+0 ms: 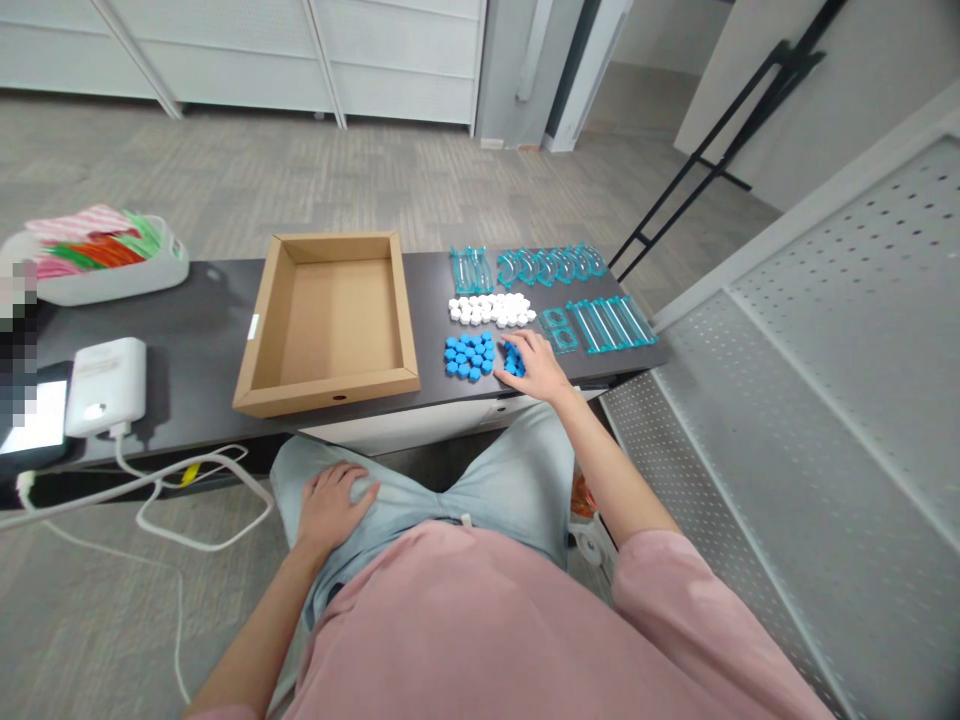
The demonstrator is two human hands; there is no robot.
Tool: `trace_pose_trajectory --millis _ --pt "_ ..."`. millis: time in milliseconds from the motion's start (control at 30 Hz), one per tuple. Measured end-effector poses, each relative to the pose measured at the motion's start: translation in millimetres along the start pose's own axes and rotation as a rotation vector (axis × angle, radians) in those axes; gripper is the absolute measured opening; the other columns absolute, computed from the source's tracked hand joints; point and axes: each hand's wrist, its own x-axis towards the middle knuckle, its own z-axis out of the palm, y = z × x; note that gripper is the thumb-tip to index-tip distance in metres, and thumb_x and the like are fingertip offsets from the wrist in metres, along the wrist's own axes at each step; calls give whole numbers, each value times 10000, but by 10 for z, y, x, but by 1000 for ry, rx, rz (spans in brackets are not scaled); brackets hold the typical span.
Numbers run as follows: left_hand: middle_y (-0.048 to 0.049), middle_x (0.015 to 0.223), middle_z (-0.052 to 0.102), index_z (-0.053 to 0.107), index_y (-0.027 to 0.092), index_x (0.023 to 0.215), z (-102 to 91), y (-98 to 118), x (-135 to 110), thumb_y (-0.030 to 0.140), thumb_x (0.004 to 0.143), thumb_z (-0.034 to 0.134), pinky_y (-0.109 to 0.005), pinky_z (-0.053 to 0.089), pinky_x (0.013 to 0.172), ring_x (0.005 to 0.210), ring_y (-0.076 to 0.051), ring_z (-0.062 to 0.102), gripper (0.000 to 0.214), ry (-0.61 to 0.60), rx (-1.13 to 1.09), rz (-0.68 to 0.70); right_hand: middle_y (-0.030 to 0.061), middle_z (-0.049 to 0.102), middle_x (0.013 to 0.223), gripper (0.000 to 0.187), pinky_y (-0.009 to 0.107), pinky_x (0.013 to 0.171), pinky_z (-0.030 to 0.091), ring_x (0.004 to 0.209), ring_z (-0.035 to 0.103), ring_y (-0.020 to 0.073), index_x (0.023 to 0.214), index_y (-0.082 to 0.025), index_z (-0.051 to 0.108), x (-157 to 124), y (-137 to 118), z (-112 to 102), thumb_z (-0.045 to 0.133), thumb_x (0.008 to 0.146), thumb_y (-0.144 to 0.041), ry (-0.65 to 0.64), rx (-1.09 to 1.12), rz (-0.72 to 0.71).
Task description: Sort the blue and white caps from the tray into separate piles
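My right hand (534, 368) curves over a small cluster of blue pieces (514, 358) at the front of the dark table. Its thumb and fingertips are apart around them, and the palm hides some. Just left of it lies a larger group of blue pieces (469, 356), small and knob-like. Behind these sit many white pieces (491, 309) of similar size. Clear teal plastic parts surround them: curved ones (551, 265), long bars (611, 325), short bars (471, 270) and square ones (559, 330). My left hand (334, 505) lies flat on my thigh, holding nothing.
An open cardboard box (251, 345) stands mid-table. To the left are a white bin (112, 285) of colourful packets, a white charger-like block (107, 385) and a lit device (37, 420). White cables (202, 545) hang off the front edge. A perforated panel (847, 330) rises at right.
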Motion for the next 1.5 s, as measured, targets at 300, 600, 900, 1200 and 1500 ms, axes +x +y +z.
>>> trace_pose_trajectory --millis 300,600,900,1200,1500 --pt "-114 1542 804 845 401 1293 -12 -1 15 535 1132 513 -592 455 1334 1554 -376 655 393 -34 6 -20 207 691 1534 421 615 1192 524 1423 627 458 1359 -247 791 51 -115 12 811 1025 -502 39 -43 45" --pt "-143 1528 815 847 270 1337 69 -49 41 532 1133 571 -575 460 1310 1523 -375 666 432 -9 19 -9 206 705 1425 303 601 1129 534 1286 613 440 1139 -249 735 173 -174 -12 811 1001 -508 -15 -60 46" --pt "-137 1512 824 849 280 1328 85 -53 33 517 1133 571 -575 467 1290 1522 -373 663 414 -3 24 -8 195 706 1396 284 596 1111 520 1270 591 442 1119 -252 766 237 -172 -18 806 1023 -517 -20 -128 22" --pt "-145 1508 818 854 265 1331 58 -41 23 503 1141 559 -584 461 1299 1526 -386 662 424 -14 35 -8 167 712 1362 327 540 1066 513 1217 611 407 1184 -262 831 311 -118 -104 800 1044 -555 -93 -120 -85" --pt "-142 1535 812 852 265 1354 87 -52 22 509 1150 571 -577 457 1313 1534 -369 657 425 -8 39 -11 161 722 1324 308 510 1060 521 1191 648 376 1138 -248 849 284 -114 -70 812 1065 -545 -22 -159 -72"
